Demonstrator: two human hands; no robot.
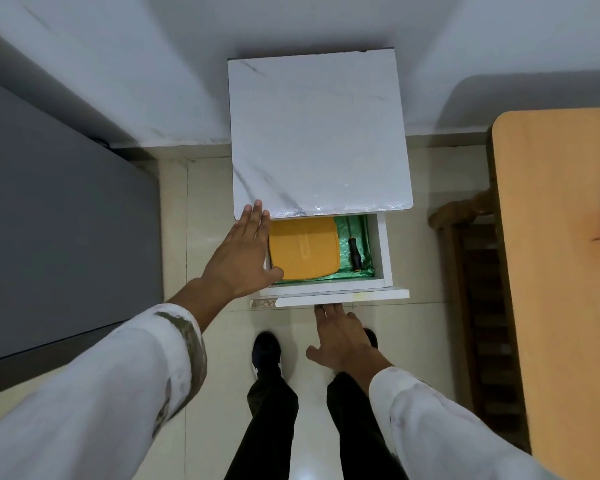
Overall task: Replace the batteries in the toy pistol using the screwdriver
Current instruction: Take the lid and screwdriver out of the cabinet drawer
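Observation:
A white cabinet point(319, 133) with a marbled top stands against the wall, and its drawer point(383, 258) is pulled out. Inside lie a yellow box point(303, 249) on the left and a black-handled screwdriver point(354, 253) on green lining at the right. My left hand point(245, 252) reaches over the drawer's left edge, fingers spread, thumb touching the yellow box's near corner. My right hand point(343, 336) hangs just below the drawer front, fingers extended toward its underside, holding nothing that I can see. No toy pistol or batteries are in sight.
A grey appliance or cabinet point(59, 220) fills the left. A tan wooden table point(561, 271) stands at the right with a wooden chair point(475, 306) tucked beside it. My legs and dark shoes stand on pale floor tiles in front of the drawer.

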